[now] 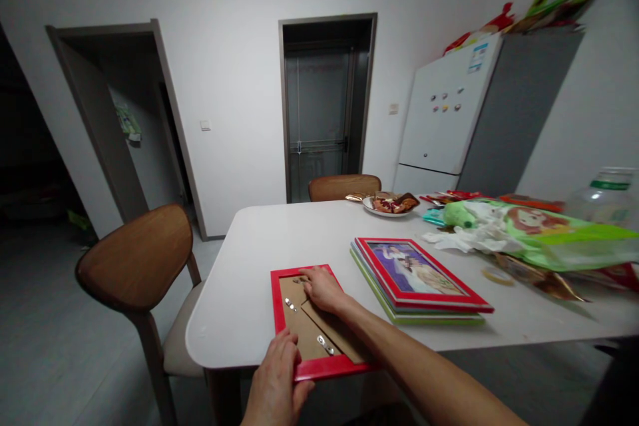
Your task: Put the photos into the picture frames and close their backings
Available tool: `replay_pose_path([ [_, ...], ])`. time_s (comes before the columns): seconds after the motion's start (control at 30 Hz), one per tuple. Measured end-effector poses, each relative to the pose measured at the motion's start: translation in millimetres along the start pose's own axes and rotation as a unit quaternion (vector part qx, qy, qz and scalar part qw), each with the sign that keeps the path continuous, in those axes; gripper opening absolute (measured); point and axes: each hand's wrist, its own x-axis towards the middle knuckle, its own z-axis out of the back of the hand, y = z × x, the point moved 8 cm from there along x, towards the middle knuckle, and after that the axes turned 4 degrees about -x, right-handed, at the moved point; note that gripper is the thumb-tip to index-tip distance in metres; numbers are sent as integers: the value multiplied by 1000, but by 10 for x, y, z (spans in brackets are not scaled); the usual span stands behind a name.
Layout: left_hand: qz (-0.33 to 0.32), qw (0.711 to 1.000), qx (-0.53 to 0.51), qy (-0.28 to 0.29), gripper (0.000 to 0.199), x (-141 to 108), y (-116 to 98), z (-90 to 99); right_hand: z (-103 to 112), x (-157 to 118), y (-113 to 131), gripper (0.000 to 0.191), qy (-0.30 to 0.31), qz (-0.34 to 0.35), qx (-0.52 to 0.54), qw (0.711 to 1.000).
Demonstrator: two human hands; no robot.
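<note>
A red picture frame (pixel 327 367) lies face down at the table's near edge, its brown backing board (pixel 304 333) and metal clips showing. The near left corner of it is gripped by my left hand (pixel 277 373), thumb below and fingers on top. My right hand (pixel 322 289) reaches across to the far end, its bent fingers on the frame around a clip there; the fingertips are partly hidden. Right of this frame is a stack of picture frames (pixel 374 293), with a red one holding a photo (pixel 417 269) on top.
Behind the stack stands a plate of food (pixel 392 213). Green plastic packaging (pixel 569 233), white tissue (pixel 479 233), a tape roll (pixel 496 276) and a large clear bottle (pixel 606 193) crowd the right side of the white table (pixel 279 233). A wooden chair (pixel 140 259) is at left.
</note>
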Motion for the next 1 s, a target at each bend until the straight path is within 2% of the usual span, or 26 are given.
replay_pose_path([
  [0.13,5,1000,-3,4,23,4,10,-10,123,-91,-220,31,29,30,0,999],
  [0.23,8,1000,2,6,22,19,17,-13,102,-193,-323,23,58,48,-1,997],
  [0.3,3,1000,7,7,21,27,14,-10,84,-229,-342,24,51,49,-3,997],
  [0.47,-4,1000,13,2,22,26,14,5,128,-261,-290,24,15,36,-5,999],
  [0.6,0,1000,15,-1,22,24,34,-17,280,-466,-141,24,-2,65,28,998],
  [0.7,-8,1000,13,-14,21,32,51,-43,288,-684,-30,23,31,68,31,997],
  [0.77,-16,999,8,-27,24,38,67,-61,258,-773,-8,28,45,44,20,998],
  [0.87,-15,999,-1,-44,30,37,101,-78,240,-778,-13,38,29,17,23,999],
  [1.0,-7,997,-49,-64,32,39,100,-50,296,-653,-40,40,17,6,40,999],
])
